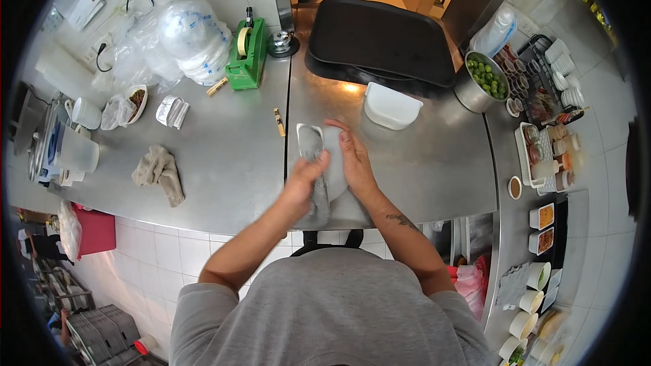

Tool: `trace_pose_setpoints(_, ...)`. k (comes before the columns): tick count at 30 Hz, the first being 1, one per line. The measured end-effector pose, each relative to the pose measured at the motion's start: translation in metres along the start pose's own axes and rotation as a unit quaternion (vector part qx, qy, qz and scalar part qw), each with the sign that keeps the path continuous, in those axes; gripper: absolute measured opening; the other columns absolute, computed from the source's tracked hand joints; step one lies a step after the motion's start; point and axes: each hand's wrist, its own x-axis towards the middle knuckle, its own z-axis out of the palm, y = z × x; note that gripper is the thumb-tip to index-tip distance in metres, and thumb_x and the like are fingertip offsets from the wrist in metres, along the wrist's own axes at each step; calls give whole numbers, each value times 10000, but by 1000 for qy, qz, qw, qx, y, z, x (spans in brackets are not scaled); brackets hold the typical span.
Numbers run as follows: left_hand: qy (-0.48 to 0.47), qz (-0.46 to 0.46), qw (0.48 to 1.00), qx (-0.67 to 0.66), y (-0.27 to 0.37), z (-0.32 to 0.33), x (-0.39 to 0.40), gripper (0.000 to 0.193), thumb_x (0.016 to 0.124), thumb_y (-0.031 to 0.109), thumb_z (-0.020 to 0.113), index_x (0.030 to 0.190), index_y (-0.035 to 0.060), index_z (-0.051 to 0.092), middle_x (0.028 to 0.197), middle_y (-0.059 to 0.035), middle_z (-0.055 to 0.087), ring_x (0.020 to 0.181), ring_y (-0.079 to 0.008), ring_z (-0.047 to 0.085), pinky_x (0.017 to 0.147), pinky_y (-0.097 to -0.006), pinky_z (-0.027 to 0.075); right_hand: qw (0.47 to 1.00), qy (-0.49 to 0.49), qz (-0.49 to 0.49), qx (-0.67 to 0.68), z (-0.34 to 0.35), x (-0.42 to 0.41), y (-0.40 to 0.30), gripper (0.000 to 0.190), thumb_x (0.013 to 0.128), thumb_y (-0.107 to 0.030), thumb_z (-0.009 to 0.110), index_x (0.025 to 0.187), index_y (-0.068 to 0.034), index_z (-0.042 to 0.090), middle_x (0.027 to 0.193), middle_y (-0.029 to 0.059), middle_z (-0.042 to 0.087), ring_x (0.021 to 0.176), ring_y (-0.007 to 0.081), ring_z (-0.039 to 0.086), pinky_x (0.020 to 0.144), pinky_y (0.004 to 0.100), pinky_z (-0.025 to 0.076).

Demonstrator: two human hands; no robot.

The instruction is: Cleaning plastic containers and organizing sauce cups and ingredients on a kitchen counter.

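Note:
Both hands are over the steel counter in front of my body. My right hand (pixel 357 160) grips the side of a white plastic container (pixel 335 168), which is tilted with its opening toward the left. In my left hand (pixel 303 183), slightly blurred, a grey cloth (pixel 320 201) is pressed against the container's near rim and inside. The cloth's lower end hangs toward the counter's front edge. Just beyond my right hand rests a second white container (pixel 392 107), its rounded side toward me.
Black trays (pixel 381 40) are stacked at the back, beside a steel pot of limes (pixel 480 79). A green tape dispenser (pixel 247 56), a call bell (pixel 283 43) and a crumpled beige cloth (pixel 160 173) lie leftward. Sauce bottles (pixel 559 162) line the right. People are at the far left.

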Motion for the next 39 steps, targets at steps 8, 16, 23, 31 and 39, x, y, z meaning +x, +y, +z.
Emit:
trace_pose_setpoints(8,-81,-19,970,227,-9,8,-8,576,822,418,627,1147,-35,482,998,-111,578,913,-192,577,747,-300,479,998,-51,-17,39,-12,5,-11,399,969,-293,385,1259,-39,488,1254,57,507,1151,148,443,997,265,297)
trace_pose_setpoints(16,51,-67,912,402,24,-13,-42,601,863,507,526,1099,-46,530,984,-120,591,880,-157,548,769,-280,442,953,54,156,253,-60,23,12,519,954,-461,347,1267,-72,487,1164,90,566,1033,157,552,866,287,457)
trace_pose_setpoints(23,69,277,839,463,67,21,-8,449,885,258,511,1200,-45,411,1119,-197,503,977,-305,515,851,-364,418,890,26,268,367,-44,21,15,582,913,-555,349,1206,-80,513,1039,79,603,874,180,617,730,303,528)
trace_pose_setpoints(31,43,292,839,457,-35,-14,19,403,807,59,525,1181,-1,388,1138,-236,446,1039,-385,475,897,-377,400,927,143,222,267,-38,25,9,533,938,-478,383,1223,-39,483,1154,99,548,1038,207,544,873,339,457)
trace_pose_setpoints(39,28,438,639,632,1,24,3,619,618,39,636,1207,3,448,1059,-179,501,941,-350,515,790,-374,455,868,181,205,415,-16,16,10,519,946,-484,336,1226,-64,459,1131,104,556,1013,229,560,872,367,462)
